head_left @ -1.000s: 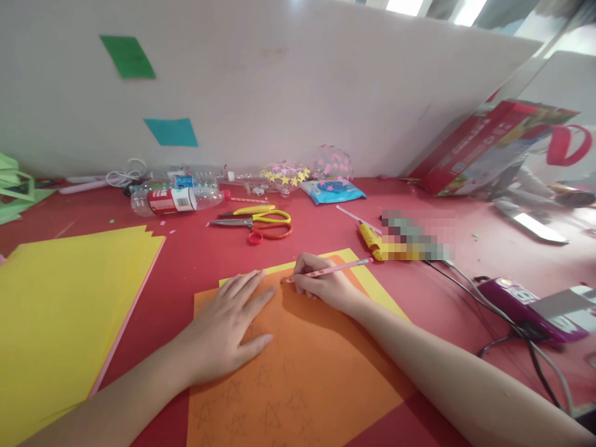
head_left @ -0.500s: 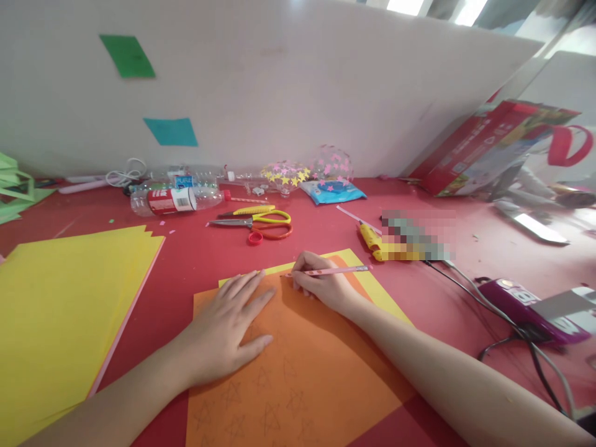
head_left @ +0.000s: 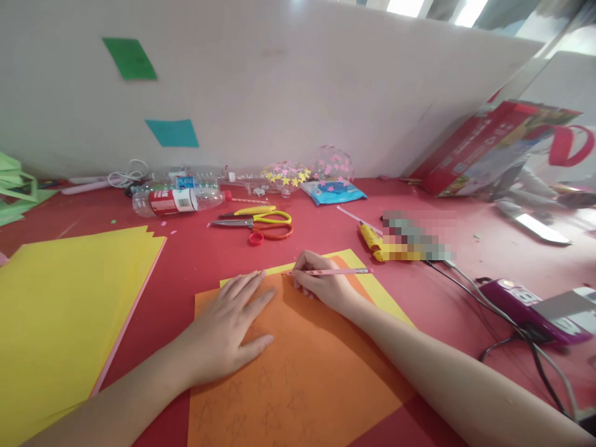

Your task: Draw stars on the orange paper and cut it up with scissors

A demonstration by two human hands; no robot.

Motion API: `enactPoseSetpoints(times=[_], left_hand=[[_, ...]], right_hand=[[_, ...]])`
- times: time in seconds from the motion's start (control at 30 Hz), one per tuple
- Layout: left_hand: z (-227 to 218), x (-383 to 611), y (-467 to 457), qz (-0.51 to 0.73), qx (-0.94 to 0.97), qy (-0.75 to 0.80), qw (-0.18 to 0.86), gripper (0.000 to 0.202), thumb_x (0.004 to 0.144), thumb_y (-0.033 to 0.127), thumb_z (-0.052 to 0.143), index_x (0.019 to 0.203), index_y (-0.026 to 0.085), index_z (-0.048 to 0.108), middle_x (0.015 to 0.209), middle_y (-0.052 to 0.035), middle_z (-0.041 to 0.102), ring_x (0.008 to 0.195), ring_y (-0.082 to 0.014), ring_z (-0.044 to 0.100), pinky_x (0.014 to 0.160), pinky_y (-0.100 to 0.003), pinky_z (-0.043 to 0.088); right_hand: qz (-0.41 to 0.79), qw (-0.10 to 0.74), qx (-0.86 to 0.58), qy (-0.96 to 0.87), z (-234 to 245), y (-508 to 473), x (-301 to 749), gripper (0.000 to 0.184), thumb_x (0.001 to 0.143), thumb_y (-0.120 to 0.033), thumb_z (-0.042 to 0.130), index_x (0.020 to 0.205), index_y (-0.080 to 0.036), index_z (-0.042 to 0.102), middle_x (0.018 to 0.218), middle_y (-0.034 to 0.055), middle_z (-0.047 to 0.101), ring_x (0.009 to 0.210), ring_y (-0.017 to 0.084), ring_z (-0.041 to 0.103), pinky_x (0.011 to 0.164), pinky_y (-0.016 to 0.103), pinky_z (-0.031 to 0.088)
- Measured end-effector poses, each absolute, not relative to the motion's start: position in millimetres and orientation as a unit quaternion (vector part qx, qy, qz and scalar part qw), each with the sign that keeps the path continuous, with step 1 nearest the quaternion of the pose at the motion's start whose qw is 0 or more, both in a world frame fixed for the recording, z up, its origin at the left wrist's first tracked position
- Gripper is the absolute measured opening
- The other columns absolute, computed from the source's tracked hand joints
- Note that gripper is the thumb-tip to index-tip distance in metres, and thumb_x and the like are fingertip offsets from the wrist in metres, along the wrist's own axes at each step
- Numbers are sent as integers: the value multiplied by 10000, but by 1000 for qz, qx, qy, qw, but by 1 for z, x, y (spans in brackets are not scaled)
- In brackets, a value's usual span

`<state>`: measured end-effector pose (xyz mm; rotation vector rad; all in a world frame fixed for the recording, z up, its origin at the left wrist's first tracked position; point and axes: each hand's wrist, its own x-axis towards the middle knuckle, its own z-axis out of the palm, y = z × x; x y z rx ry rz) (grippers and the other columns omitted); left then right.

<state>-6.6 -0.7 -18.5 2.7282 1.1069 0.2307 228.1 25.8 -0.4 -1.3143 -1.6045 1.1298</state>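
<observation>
while my left hand [head_left: 226,335] lies flat on the orange sheet [head_left: 339,366], its grip spread with the thumb held away from the fingers, i have my right hand [head_left: 323,284] near the far edge of that sheet, its grip pinching a pink pencil [head_left: 339,271] between thumb and fingers. the pencil slants low, with its tip at the far part of the orange; from here i cannot tell whether the point touches the paper. the sheet lies on the red tabletop [head_left: 186,267], over a yellow sheet [head_left: 386,288] that shows along its far and right edges, and faint star outlines [head_left: 272,416] are drawn across its near part. to my left i see a stack of yellow paper [head_left: 60,323], well clear of the orange. beyond my hands lie scissors [head_left: 279,234] with one yellow and one orange handle, a small red cap [head_left: 256,238] just beside them, and a clear bottle [head_left: 172,202] on its side. off to my right are a yellow glue gun [head_left: 371,240] and a purple box-shaped thing [head_left: 507,298] with cables near it.
</observation>
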Motion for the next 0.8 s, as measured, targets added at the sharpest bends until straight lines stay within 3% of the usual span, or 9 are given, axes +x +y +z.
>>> enactPoseSetpoints(times=[0.37, 0.8], left_hand=[[-24, -9, -1, 100, 919, 368, 99, 611, 956, 530, 408, 1506, 307, 267, 1601, -46, 163, 1439, -320, 162, 1133, -522, 201], [-7, -4, -3, 50, 914, 384, 123, 610, 953, 549, 407, 1489, 272, 320, 1592, -82, 186, 1442, -324, 144, 1130, -545, 199]], right_hand=[[407, 376, -529, -643, 1, 27, 231, 60, 659, -194, 462, 623, -220, 423, 498, -51, 508, 451, 101, 413, 434, 213, 290], [416, 371, -528, -640, 1, 27, 231, 74, 652, -175, 465, 622, -222, 417, 501, -52, 510, 450, 105, 418, 435, 215, 295]])
